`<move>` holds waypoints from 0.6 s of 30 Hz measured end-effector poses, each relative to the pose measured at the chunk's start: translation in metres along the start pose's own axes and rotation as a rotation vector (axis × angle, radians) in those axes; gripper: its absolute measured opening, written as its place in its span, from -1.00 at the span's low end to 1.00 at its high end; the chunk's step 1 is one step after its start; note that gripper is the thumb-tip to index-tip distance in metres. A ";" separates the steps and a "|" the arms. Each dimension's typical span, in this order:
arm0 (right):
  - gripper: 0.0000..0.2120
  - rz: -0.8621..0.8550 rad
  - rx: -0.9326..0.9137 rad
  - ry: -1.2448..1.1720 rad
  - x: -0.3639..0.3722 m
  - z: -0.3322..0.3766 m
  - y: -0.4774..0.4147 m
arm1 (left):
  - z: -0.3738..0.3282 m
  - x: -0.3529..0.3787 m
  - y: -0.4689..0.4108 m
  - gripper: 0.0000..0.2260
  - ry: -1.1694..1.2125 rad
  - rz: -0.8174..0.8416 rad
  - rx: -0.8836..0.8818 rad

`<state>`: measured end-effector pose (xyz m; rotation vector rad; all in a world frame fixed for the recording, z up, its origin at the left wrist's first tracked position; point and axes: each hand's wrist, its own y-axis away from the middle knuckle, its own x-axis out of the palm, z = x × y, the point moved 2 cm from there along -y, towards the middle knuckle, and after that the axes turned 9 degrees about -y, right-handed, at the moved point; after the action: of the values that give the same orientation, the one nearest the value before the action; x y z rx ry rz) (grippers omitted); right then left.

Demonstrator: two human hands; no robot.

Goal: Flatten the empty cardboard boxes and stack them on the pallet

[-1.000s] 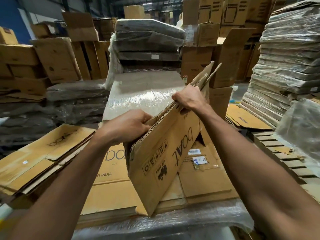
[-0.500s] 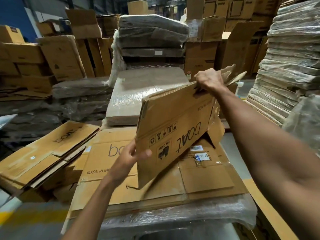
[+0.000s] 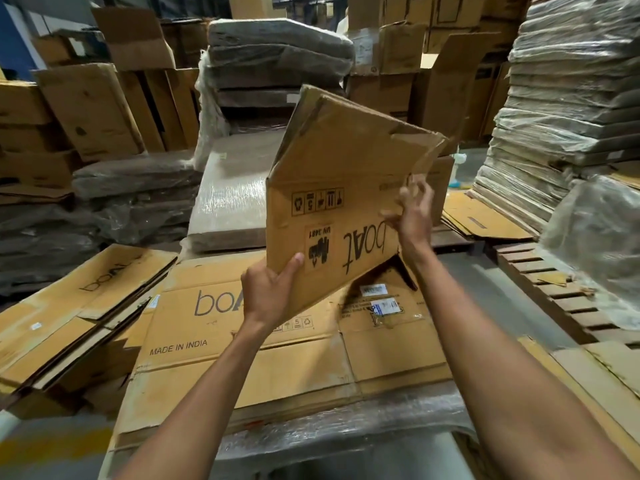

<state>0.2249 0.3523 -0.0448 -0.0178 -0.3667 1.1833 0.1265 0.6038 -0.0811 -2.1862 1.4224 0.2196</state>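
A brown cardboard box point(image 3: 346, 188) printed "boAt" is collapsed almost flat and held up in the air, tilted, above a flattened box stack point(image 3: 277, 362). My left hand point(image 3: 268, 292) grips its lower left corner, thumb on the printed face. My right hand point(image 3: 410, 216) is at its right edge near a torn flap, fingers spread and blurred; its hold on the edge is unclear. The stack below lies on a plastic-wrapped load, and no pallet shows under it.
More flattened boxes point(image 3: 79, 306) lie at the left. A wrapped bundle point(image 3: 232, 202) sits behind the stack. Tall wrapped cardboard stacks point(image 3: 568, 109) rise at right, with a bare wooden pallet point(image 3: 554, 292) beside them. Upright boxes point(image 3: 93, 109) line the back.
The box has swung up and turned more upright. My left hand slid to its lower left corner. My right hand dropped from the top edge to the right edge.
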 end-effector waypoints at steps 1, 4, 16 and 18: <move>-0.48 -0.033 0.120 -0.011 -0.011 -0.034 0.014 | -0.009 0.001 -0.006 -0.64 0.016 0.022 0.012; -0.72 0.020 0.473 0.045 -0.037 -0.130 0.060 | -0.033 0.000 -0.025 -0.85 0.037 0.050 0.069; -0.42 -0.218 0.729 -0.856 -0.033 -0.165 0.092 | -0.044 -0.047 -0.085 -0.85 0.585 0.034 -0.421; -0.51 -0.266 0.647 -0.923 -0.041 -0.159 0.091 | -0.013 -0.050 -0.090 -0.89 0.627 0.088 -0.516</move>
<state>0.1758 0.3778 -0.2241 1.1354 -0.7420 0.9386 0.1830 0.6661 -0.0202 -2.7670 1.9705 -0.0984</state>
